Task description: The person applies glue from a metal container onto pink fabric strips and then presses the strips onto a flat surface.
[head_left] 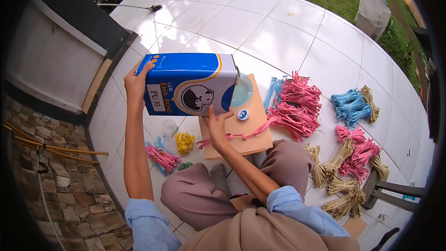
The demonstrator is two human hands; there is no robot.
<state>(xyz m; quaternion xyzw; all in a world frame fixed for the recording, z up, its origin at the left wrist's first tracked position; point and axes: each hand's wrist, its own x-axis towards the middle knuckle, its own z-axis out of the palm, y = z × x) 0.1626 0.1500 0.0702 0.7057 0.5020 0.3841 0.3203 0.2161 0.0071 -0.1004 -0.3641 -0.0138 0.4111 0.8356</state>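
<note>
Blue tin can (188, 82) tipped sideways, clamped between both grips: left hand (135, 83) wrapped on its base end, right hand (215, 122) pressed under spout end. Small dish (243, 92) just beyond spout, on cardboard (248, 135).

Blue rectangular can (188, 83) with white and yellow curved bands and a white label panel, tan cardboard sheet (246, 132), pink cord bundles (297, 107), light blue cord bundles (349, 104), beige cord bundles (341, 190), yellow pile (184, 142), glossy white floor tiles (274, 37), mauve trousers (195, 195), pale blue sleeves (290, 204).
</note>
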